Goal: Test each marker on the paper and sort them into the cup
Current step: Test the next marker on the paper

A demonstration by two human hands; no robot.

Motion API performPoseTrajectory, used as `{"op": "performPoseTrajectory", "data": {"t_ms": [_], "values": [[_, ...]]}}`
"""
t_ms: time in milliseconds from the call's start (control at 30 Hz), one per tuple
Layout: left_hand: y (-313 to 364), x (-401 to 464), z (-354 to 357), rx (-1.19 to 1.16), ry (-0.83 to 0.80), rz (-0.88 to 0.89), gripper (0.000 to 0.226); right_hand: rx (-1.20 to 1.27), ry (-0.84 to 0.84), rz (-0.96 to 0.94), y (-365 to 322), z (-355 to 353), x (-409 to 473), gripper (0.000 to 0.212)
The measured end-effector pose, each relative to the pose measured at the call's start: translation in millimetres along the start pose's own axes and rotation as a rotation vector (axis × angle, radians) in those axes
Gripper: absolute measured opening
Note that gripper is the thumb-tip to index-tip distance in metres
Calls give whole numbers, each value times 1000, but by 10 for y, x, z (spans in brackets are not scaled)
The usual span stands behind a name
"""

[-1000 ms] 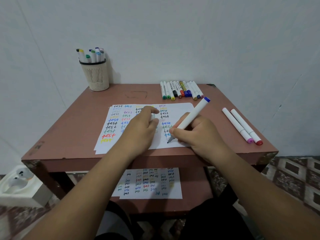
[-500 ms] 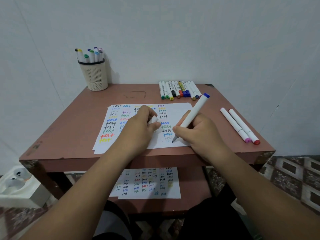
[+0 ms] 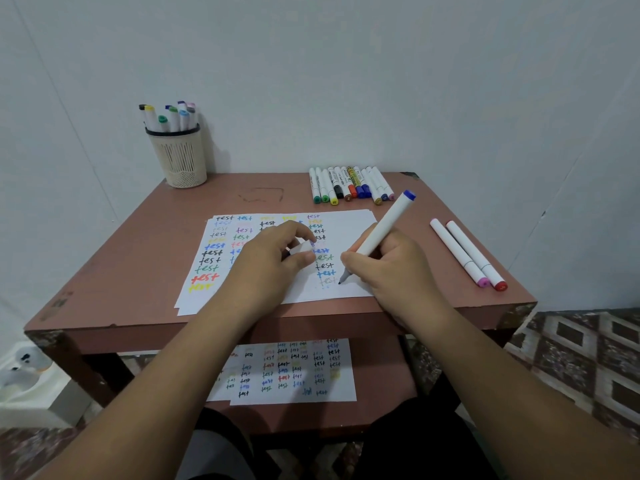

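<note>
The paper (image 3: pixel 349 230) lies in the middle of the brown worktop (image 3: pixel 138 258), its near edge just short of the worktop's front edge. The right hand (image 3: pixel 391 271) rests on the paper's near right corner, fingers curled round a white marker (image 3: pixel 377 237). The marker's tip touches the paper beside the lowest, faint "test" of the right column, and its blue end tilts up and away. The left hand (image 3: pixel 273 261) rests on the middle of the paper, fingers pinching a small white cap (image 3: pixel 301 249).

Left of the paper, bare worktop runs back to the cup (image 3: pixel 180 161) at the far left corner, which holds capped markers upright. Behind the paper, a row of markers (image 3: pixel 349 185) lies at the far edge. Right of the paper, two white markers (image 3: pixel 467 254) lie side by side, their pink and red caps close to the worktop's right edge. Below, a second written sheet (image 3: pixel 291 372) lies on the lower shelf (image 3: pixel 384 375).
</note>
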State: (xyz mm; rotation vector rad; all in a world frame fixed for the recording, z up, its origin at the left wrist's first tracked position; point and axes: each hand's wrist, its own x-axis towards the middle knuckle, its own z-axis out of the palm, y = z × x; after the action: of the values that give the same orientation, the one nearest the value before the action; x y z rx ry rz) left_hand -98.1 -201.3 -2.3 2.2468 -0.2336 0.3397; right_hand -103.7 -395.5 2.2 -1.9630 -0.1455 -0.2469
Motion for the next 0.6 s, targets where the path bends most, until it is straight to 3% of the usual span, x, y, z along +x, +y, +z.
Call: {"op": "performPoseTrajectory", "data": {"t_ms": [467,600], "values": [[7,8,13,39,19,-29,15,-44,2,-10,20,10,0,10],[7,-18,7,14,-17,-9,12,276,52,13,61,-16,39,6]]}}
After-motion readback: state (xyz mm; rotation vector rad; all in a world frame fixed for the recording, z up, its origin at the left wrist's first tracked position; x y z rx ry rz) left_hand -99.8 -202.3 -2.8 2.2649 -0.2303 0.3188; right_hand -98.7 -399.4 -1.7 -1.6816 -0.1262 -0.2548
